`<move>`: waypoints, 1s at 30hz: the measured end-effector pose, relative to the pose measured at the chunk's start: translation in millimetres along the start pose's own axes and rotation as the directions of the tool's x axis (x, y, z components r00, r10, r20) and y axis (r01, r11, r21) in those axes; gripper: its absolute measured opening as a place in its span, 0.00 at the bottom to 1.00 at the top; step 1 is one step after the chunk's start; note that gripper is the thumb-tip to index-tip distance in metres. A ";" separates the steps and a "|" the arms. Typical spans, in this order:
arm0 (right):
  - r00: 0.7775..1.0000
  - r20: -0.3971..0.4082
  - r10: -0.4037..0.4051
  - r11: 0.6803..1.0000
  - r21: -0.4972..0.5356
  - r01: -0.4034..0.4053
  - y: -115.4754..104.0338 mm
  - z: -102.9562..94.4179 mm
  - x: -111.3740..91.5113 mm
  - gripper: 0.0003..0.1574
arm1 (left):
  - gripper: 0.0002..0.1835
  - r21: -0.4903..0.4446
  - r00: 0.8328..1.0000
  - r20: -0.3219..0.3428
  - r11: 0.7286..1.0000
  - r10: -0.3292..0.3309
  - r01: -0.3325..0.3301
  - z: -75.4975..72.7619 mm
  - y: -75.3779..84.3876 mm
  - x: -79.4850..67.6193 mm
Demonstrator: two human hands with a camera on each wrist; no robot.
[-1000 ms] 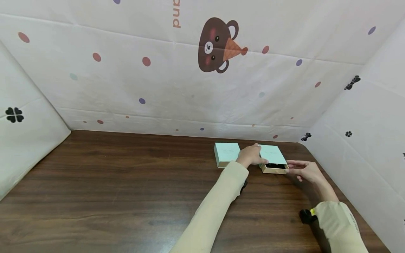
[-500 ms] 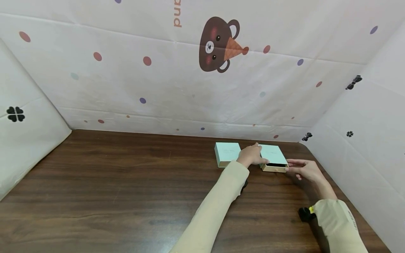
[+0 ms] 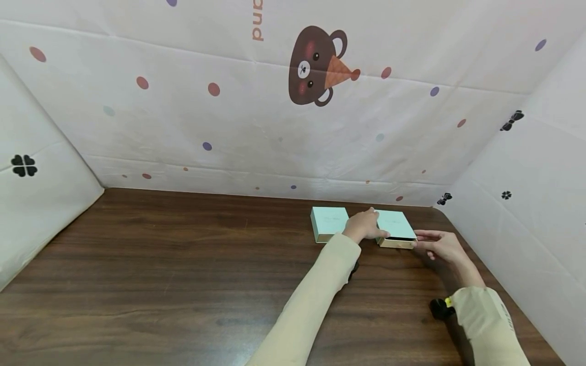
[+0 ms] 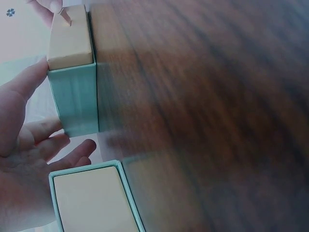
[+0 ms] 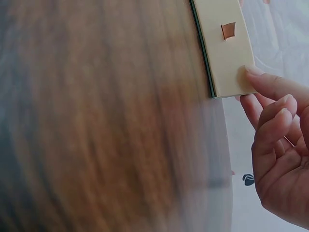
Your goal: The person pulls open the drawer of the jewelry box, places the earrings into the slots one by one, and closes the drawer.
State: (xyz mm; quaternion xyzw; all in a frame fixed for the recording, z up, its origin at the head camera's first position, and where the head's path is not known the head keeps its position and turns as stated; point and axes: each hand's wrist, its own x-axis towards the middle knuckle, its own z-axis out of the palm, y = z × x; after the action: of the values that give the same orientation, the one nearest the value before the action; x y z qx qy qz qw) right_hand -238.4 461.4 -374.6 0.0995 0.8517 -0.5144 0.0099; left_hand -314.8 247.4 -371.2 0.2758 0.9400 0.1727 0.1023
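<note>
Toward the back right of the table lies a mint-green drawer box (image 3: 394,223). Its cream drawer (image 3: 395,244) sticks out a little at the front, with a narrow dark gap under the top. A small copper-brown pull tab (image 5: 229,31) is on the drawer front. My left hand (image 3: 364,224) grips the box's left side, the thumb near the front top edge and the fingers along the side. At the front right corner my right hand (image 3: 446,246) holds the drawer, its thumb on the cream face and fingers by the box's right side.
A second mint-green box (image 3: 328,219), its drawer flush, stands just left, partly behind my left hand and sleeve. Both rest on a dark wooden table (image 3: 183,274). A white printed sheet (image 3: 229,117) rises behind the table and at both sides.
The drawer has slid back into the right box, so the dark opening has narrowed to a thin gap. The right hand has moved slightly with it; the left hand stays on the box.
</note>
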 end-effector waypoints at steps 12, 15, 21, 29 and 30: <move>1.000 -0.019 -0.013 0.999 -0.032 0.012 0.1 1.0 2.3 0.16 | 0.38 0.001 1.000 0.000 1.000 -0.017 0.017 0.6 1.2 0.1; 1.000 -0.023 -0.015 0.999 -0.032 0.014 0.6 0.9 2.9 0.13 | 0.38 -0.002 1.000 -0.001 1.000 -0.022 0.022 1.1 1.2 0.4; 0.999 -0.028 -0.020 0.999 -0.034 0.019 1.6 0.9 3.8 0.10 | 0.38 -0.001 1.000 -0.001 1.000 -0.031 0.031 1.9 1.5 1.9; 0.999 -0.031 -0.037 0.999 -0.040 0.036 -1.0 2.4 3.2 0.12 | 0.38 0.002 0.999 -0.003 0.999 -0.034 0.034 2.3 1.5 2.2; 0.999 -0.034 -0.035 0.999 -0.042 0.034 -1.2 2.8 3.3 0.14 | 0.38 0.004 0.999 -0.003 0.999 -0.034 0.034 2.2 1.7 2.2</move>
State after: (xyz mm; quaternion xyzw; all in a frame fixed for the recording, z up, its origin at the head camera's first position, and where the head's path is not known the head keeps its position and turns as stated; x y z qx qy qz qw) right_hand -242.1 458.9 -375.2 0.0934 0.8638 -0.4949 -0.0118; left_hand -315.1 250.5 -372.7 0.2595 0.9451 0.1693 0.1034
